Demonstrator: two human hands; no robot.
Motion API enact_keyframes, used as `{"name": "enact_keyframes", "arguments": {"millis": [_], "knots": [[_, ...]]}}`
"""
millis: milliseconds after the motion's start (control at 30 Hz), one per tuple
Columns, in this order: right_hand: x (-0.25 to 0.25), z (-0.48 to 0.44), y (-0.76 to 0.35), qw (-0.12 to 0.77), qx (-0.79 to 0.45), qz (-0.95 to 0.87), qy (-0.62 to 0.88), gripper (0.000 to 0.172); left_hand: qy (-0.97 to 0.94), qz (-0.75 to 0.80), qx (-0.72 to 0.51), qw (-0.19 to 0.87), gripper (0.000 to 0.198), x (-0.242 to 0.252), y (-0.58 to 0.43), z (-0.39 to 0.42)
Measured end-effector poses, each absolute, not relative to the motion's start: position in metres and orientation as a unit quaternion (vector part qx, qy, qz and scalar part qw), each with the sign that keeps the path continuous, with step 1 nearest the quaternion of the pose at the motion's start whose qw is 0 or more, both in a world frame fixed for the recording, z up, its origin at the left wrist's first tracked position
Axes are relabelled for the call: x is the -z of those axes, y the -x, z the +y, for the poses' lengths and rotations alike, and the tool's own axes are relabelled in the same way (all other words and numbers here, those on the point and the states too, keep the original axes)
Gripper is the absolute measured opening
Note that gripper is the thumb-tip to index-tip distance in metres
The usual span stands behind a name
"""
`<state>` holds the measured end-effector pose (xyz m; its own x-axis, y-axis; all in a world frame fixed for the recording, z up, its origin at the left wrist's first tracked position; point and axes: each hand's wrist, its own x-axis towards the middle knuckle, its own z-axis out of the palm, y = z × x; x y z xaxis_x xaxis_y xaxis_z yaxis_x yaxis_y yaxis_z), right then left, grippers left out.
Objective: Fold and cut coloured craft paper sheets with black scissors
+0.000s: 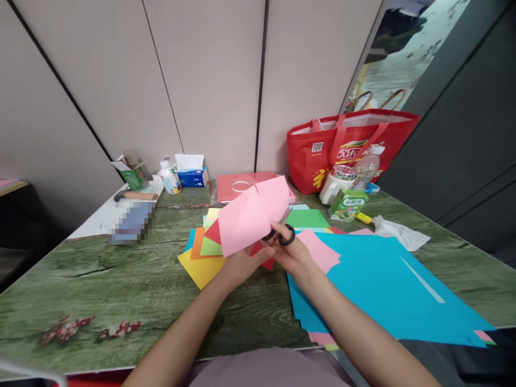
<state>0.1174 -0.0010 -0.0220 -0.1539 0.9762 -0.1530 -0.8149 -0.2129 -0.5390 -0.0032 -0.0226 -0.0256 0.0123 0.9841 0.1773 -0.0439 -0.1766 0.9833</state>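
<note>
Wood-grain tabletop (121, 293), green, 2 red blossom prints near left. Far left: 1 open green cardboard box (134, 178), 1 tool with a smooth wooden handle (141, 196), its dark end hard to make out, 1 pixelated blue-grey slab (132, 221), can't identify, then 1 white printed bottle (171, 177) and 1 blue tissue box (192, 178), white tissue up. Centre: fan of coloured paper (199, 266), yellow, orange, green, red, partly covered, exact count unclear. Above it, 1 smooth, slightly curved pink sheet (253, 215), held up by left hand (242, 267); thumb bent in at lower edge, other fingers mostly hidden. Right hand (293, 251) has fingers curled in the round black loops of 1 pair of scissors (287, 235), just right of the sheet; blades mostly hidden, spread can't tell. Right: cut pink piece (320, 251) on large flat blue sheets (363, 285), 1 thin pale sliver (422, 279) on top. Far right: 1 red bag (306, 156), 1 white mug (331, 188), 1 clear bottle (367, 166), 1 green carton (349, 204), crumpled white tissue (401, 234).
</note>
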Motion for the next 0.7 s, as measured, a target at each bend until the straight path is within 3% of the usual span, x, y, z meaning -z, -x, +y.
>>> {"name": "enact_keyframes", "arguments": {"millis": [100,267,467,700], "knots": [[0.024,-0.01,-0.106,0.601,-0.716,-0.247,0.256,0.019,-0.445,0.482,-0.607,0.449,0.044,0.031,0.003,-0.021],[0.021,-0.021,-0.102,0.63,-0.576,-0.406,0.326,0.023,-0.321,0.435,-0.709,0.453,0.04,0.014,0.013,-0.013],[0.027,-0.031,-0.1,0.399,-0.645,-0.593,0.27,0.034,-0.27,0.331,-0.75,0.506,0.032,-0.012,0.023,-0.01],[0.026,-0.035,-0.095,0.379,-0.648,-0.597,0.283,0.04,-0.26,0.325,-0.74,0.528,0.021,-0.007,0.014,-0.014]]}}
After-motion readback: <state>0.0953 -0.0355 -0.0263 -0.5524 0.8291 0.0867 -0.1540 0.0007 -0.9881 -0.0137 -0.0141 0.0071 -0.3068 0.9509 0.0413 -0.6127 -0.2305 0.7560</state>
